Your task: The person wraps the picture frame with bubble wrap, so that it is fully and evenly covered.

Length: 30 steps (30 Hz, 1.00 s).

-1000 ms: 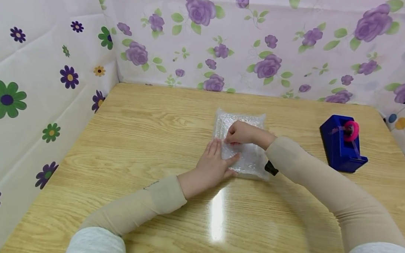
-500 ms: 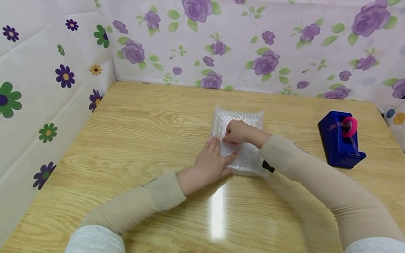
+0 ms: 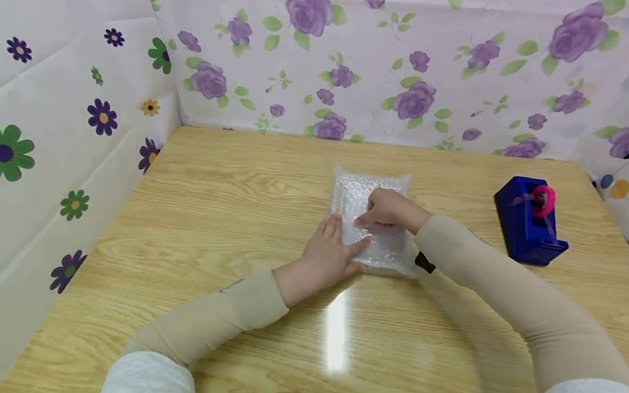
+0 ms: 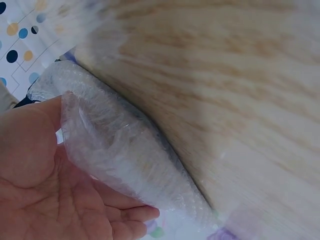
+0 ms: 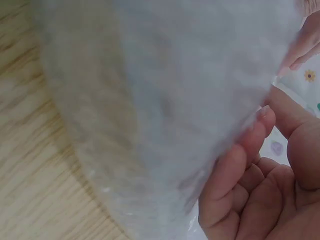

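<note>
A flat packet in clear bubble wrap lies on the wooden table. My left hand rests on its left edge with fingers straight and the thumb spread across the wrap. Over the packet's middle, my right hand has its fingers curled and its thumb reaching left to the wrap. The right wrist view shows the curled fingers against the wrap's surface, holding nothing. From the left wrist view, the packet's puffy side lies beside the left palm.
A blue tape dispenser with a pink-cored roll stands at the right of the wooden table. Flower-patterned sheets hang behind and to the left. A dark piece sits under the right wrist.
My right hand has slid a little to the right over the wrap, and its thumb now shows stretched out. The left hand stays in place on the packet.
</note>
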{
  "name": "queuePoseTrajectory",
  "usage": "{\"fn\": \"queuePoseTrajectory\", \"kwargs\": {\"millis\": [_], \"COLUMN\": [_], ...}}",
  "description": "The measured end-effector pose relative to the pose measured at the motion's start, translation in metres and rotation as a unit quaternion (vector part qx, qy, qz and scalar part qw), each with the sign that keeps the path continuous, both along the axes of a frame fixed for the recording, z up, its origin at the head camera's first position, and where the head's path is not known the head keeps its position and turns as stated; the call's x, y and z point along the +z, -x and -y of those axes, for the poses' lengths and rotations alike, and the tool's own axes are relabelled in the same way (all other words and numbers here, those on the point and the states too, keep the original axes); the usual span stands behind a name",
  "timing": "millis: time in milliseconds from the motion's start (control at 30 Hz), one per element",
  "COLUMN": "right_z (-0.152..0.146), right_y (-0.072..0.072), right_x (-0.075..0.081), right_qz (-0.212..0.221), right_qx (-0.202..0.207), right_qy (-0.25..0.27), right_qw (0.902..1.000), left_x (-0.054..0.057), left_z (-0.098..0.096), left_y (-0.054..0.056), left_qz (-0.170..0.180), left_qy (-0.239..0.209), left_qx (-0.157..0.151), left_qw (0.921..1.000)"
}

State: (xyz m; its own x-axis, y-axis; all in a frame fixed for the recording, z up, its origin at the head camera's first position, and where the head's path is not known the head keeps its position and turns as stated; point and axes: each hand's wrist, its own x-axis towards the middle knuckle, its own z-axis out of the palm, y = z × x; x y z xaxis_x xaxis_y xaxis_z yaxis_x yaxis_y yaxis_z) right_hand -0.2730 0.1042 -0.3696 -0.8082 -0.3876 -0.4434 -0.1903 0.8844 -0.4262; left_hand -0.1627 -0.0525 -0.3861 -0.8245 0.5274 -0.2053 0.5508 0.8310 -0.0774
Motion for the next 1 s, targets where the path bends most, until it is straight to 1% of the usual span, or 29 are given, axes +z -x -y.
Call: {"fn": "queuePoseTrajectory", "kwargs": {"millis": [100, 200, 300, 400, 467, 533, 600, 667, 700, 733, 800, 867, 900, 933, 1000], "right_z": [-0.002, -0.004, -0.007, -0.01, -0.011, -0.013, -0.014, -0.015, -0.015, -0.016, -0.017, -0.017, -0.018, -0.018, -0.019], "right_y": [-0.004, -0.005, -0.006, -0.009, -0.012, -0.016, -0.021, -0.027, -0.03, -0.032, -0.037, -0.041, -0.042, -0.044, -0.048], "right_x": [0.003, 0.003, 0.001, -0.001, -0.002, -0.003, -0.005, -0.006, -0.007, -0.008, -0.01, -0.013, -0.015, -0.016, -0.018], "right_qz": [0.007, 0.009, -0.001, -0.042, -0.078, -0.113, -0.148, -0.193, -0.221, -0.252, -0.308, -0.346, -0.357, -0.359, -0.352], "right_qx": [-0.016, -0.022, -0.017, 0.001, 0.013, 0.024, 0.046, 0.085, 0.113, 0.143, 0.204, 0.25, 0.268, 0.279, 0.29], "right_qy": [0.003, 0.008, 0.014, 0.021, 0.026, 0.034, 0.047, 0.058, 0.059, 0.059, 0.051, 0.041, 0.037, 0.034, 0.03], "right_qw": [0.9998, 0.9997, 0.9998, 0.9989, 0.9965, 0.9928, 0.9869, 0.9759, 0.9669, 0.9552, 0.9278, 0.9033, 0.8942, 0.8901, 0.8895], "left_x": [-0.001, 0.0, 0.001, 0.001, 0.002, 0.003, 0.004, 0.005, 0.005, 0.006, 0.006, 0.006, 0.005, 0.005, 0.004], "left_z": [-0.001, -0.001, -0.002, -0.001, -0.001, 0.0, 0.001, 0.001, 0.002, 0.002, 0.002, 0.001, 0.001, 0.001, 0.001], "left_y": [0.0, 0.0, -0.001, -0.001, 0.0, 0.001, 0.002, 0.002, 0.002, 0.002, 0.001, 0.0, -0.001, -0.001, -0.001], "left_qz": [0.001, 0.004, 0.005, 0.008, 0.009, 0.013, 0.015, 0.017, 0.018, 0.018, 0.012, 0.009, 0.009, 0.007, 0.005], "left_qy": [-0.001, -0.002, -0.003, -0.007, -0.008, -0.01, -0.009, -0.011, -0.01, -0.01, -0.01, -0.008, -0.008, -0.008, -0.008], "left_qx": [0.001, 0.002, 0.002, 0.001, 0.0, -0.001, -0.001, -0.001, -0.002, -0.003, -0.006, -0.008, -0.008, -0.008, -0.008], "left_qw": [1.0, 1.0, 1.0, 0.9999, 0.9999, 0.9999, 0.9998, 0.9998, 0.9998, 0.9998, 0.9999, 0.9999, 0.9999, 0.9999, 0.9999]}}
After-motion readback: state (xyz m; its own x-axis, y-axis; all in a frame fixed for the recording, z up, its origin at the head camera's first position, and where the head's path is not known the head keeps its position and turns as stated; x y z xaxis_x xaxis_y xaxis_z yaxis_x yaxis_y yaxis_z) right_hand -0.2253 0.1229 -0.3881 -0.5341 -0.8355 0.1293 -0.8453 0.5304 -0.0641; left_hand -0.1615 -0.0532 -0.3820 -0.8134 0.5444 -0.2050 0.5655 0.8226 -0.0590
